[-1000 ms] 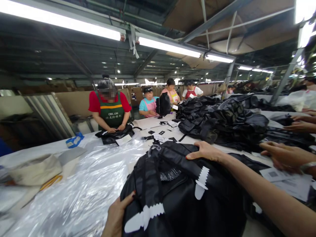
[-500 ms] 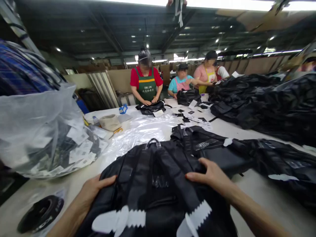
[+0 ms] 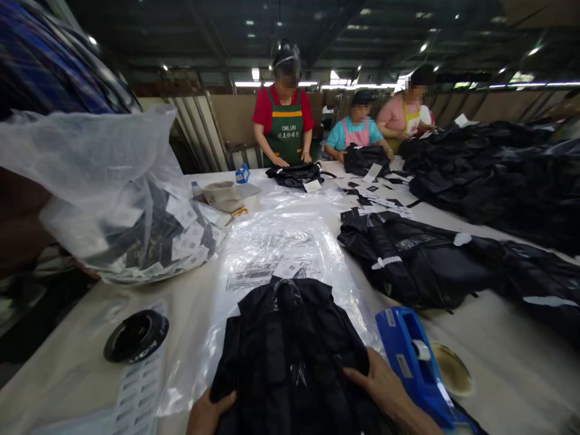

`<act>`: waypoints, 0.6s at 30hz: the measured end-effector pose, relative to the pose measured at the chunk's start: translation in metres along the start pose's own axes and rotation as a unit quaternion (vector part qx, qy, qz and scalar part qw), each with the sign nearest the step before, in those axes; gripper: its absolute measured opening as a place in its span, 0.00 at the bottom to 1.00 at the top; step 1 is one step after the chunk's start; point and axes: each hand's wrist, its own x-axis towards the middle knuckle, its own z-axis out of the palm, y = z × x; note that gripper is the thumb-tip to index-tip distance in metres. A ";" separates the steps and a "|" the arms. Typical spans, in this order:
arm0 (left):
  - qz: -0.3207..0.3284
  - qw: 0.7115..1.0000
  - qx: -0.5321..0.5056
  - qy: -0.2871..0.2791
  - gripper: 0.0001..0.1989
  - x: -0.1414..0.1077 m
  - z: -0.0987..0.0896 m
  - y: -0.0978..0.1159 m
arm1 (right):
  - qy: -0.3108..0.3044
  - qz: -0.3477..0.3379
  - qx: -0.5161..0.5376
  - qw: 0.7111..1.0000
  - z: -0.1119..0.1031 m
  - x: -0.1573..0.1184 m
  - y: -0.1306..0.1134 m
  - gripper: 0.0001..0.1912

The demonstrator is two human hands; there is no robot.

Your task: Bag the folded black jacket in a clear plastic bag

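A person's two bare hands grip a black backpack (image 3: 290,344) by its sides, the left hand (image 3: 209,412) at its lower left edge and the right hand (image 3: 385,379) at its right, thumbs on top and most fingers hidden. The backpack lies between the hands, over the near end of clear plastic sheeting (image 3: 276,232), with a blue tape dispenser (image 3: 401,347) just beyond the right hand. The step seems to be positioning the backpack, and the next move likely calls for an even, two-sided hold.
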 end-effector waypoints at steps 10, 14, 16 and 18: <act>0.062 0.988 -0.060 -0.130 0.26 -0.030 0.039 0.078 | 0.047 -0.054 0.054 0.996 0.013 -0.026 -0.074 0.25; 0.077 0.969 -0.156 -0.177 0.19 -0.020 0.061 0.075 | 0.005 -0.037 0.033 0.999 0.030 -0.018 -0.083 0.19; 0.117 0.979 -0.066 -0.155 0.12 -0.012 0.060 0.067 | 0.002 -0.028 -0.020 0.999 0.036 -0.014 -0.082 0.16; 0.134 0.982 0.027 -0.127 0.08 -0.004 0.057 0.060 | 0.000 -0.006 -0.094 0.996 0.040 -0.011 -0.084 0.18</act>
